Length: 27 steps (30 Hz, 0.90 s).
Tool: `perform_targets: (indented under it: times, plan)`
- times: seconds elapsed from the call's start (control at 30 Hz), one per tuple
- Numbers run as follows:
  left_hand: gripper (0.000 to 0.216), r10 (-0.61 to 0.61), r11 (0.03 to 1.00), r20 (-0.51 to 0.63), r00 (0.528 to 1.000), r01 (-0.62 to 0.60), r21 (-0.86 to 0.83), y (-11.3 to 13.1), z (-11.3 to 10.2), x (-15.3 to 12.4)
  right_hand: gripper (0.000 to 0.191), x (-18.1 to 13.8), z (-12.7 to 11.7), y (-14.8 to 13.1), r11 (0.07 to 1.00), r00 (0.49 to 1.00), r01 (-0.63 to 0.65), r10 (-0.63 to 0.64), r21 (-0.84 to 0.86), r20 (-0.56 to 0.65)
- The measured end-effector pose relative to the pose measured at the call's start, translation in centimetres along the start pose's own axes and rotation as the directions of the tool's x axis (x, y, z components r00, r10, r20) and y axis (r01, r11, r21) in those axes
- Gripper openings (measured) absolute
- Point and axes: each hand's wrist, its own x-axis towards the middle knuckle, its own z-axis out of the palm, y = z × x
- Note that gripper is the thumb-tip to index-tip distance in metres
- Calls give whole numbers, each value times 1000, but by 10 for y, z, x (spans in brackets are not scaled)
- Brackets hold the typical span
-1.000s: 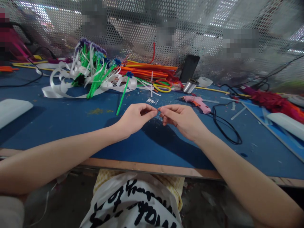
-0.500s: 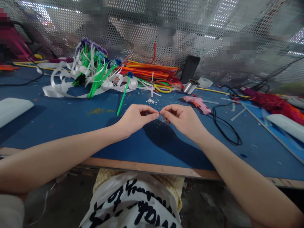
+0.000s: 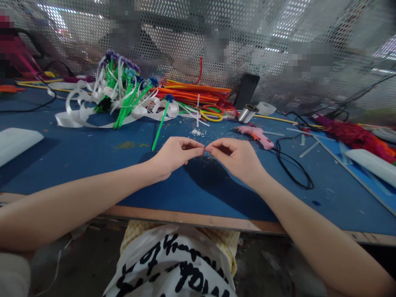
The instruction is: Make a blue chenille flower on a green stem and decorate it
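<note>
My left hand (image 3: 179, 152) and my right hand (image 3: 233, 154) meet fingertip to fingertip above the blue tabletop (image 3: 154, 192). Each is closed in a pinch of thumb and forefinger; whatever they hold is too small to make out. Just beyond them lies a small scatter of white beads (image 3: 197, 132). A green pipe-cleaner stem with a blue flower top (image 3: 161, 123) rests to the left of my left hand. Right of my right hand is a pink glue gun (image 3: 256, 136), its black cord curling on the table.
Behind on the left stands a bunch of green-stemmed flowers (image 3: 125, 95) among white ribbon (image 3: 83, 117). Orange pipe cleaners (image 3: 192, 91), a dark phone (image 3: 246, 90) and a wire spool (image 3: 247, 113) line the perforated metal screen (image 3: 179, 41). Red material (image 3: 355, 134) lies at right.
My right hand has shifted slightly left, its fingers drawn closer to those of my left hand. Both hands stay pinched; the things on the table have not moved.
</note>
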Motion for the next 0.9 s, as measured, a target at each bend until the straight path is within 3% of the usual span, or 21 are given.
perform_targets:
  times: [0.33,0.5,0.9]
  plan:
    - [22,-12,995,-77,997,4,-105,-3,3,0,9,-4,4,-4,993,995,97,-99,-61,-28]
    - [19,-31,990,-90,996,18,-141,-5,4,1,17,-7,8,-5,981,985,159,-165,-107,-51]
    - [20,-44,990,-75,996,34,-138,-3,5,-3,8,-10,13,-4,961,981,164,-183,-222,-67]
